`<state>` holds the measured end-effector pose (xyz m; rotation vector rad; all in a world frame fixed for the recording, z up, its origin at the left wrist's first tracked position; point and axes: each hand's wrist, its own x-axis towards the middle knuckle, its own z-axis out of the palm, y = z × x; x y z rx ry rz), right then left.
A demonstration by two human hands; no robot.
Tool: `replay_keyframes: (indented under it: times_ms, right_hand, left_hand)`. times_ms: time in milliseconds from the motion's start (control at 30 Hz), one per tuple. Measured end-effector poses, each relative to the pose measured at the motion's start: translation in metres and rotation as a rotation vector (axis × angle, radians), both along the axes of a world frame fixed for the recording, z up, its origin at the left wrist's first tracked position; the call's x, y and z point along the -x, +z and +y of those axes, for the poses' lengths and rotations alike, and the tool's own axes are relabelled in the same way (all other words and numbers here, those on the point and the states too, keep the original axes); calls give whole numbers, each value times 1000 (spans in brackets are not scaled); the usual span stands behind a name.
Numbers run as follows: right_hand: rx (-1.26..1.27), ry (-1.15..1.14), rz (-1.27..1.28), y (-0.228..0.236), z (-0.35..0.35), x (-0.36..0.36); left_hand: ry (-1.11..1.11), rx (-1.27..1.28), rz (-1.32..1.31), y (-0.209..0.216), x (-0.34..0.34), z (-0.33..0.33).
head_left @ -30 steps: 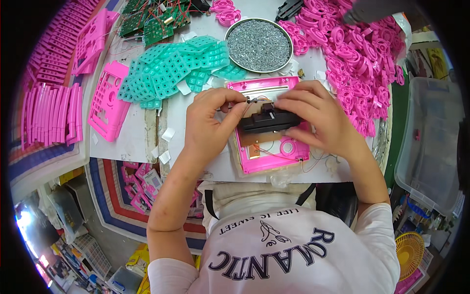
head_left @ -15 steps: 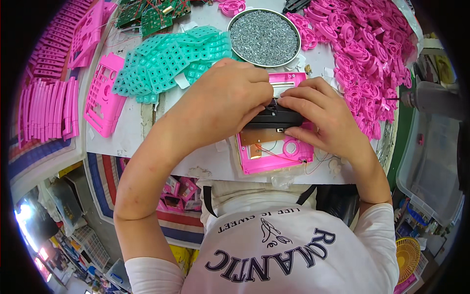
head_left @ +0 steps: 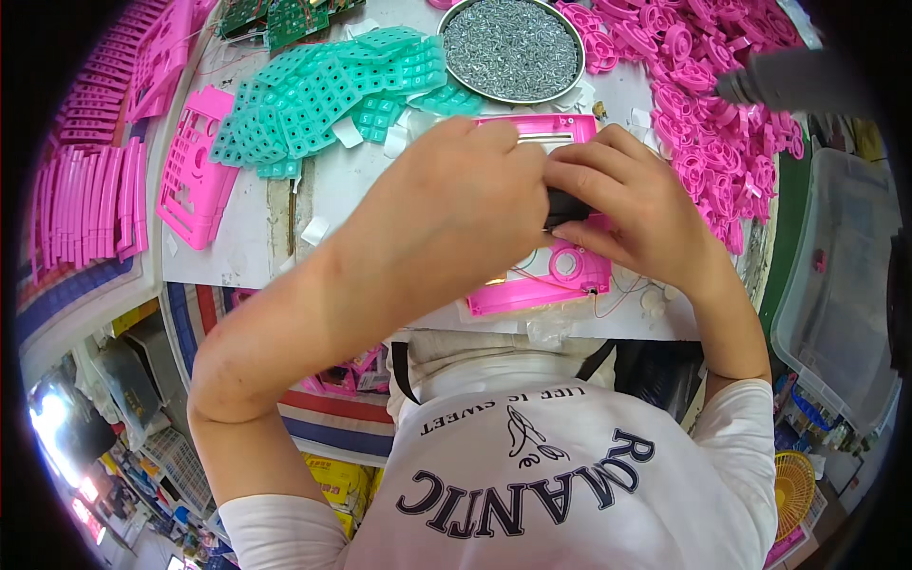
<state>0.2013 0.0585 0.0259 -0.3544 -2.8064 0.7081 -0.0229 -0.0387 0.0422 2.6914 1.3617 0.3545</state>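
A pink plastic casing [head_left: 494,298] lies on the white table in front of me, with a thin red wire at its lower right corner. Over it, my right hand [head_left: 638,201] grips a black plastic part [head_left: 567,209], thumb below and fingers above. Most of that part is covered by my hands. My left hand [head_left: 480,195] is closed, its back turned up, right against the black part. Its fingertips are hidden, so what they pinch cannot be made out.
Beyond the casing stands a round tin of small screws [head_left: 513,49]. Teal rubber keypads [head_left: 313,100] and green circuit boards [head_left: 294,21] lie to its left, a heap of pink parts [head_left: 679,104] to its right. A dark grey cylindrical tool [head_left: 793,81] juts in at right. Pink panels [head_left: 90,204] stand far left.
My left hand has shifted right and lower, now covering more of the black part and casing. The grey tool at the right sits higher in view and further left. The view has shifted slightly.
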Motion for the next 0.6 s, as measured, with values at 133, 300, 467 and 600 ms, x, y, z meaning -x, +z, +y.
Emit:
replay_keyframes:
  times_ms: [133,300,467,600]
  right_hand:
    - [-47,3,-53,1,-8,3]
    - [-163,-3,-118,9,-16,6]
    - [-281,20,-234,16,-22,7]
    - [-363,-38,-340,29,-37,12]
  left_hand:
    - [244,-47,-256,-16,-10,-38]
    - [401,61,-379,-26,-15,-55]
    - [414,54,-417,-26,-14,-54]
    - [400,76,-434,-26,-13,-51]
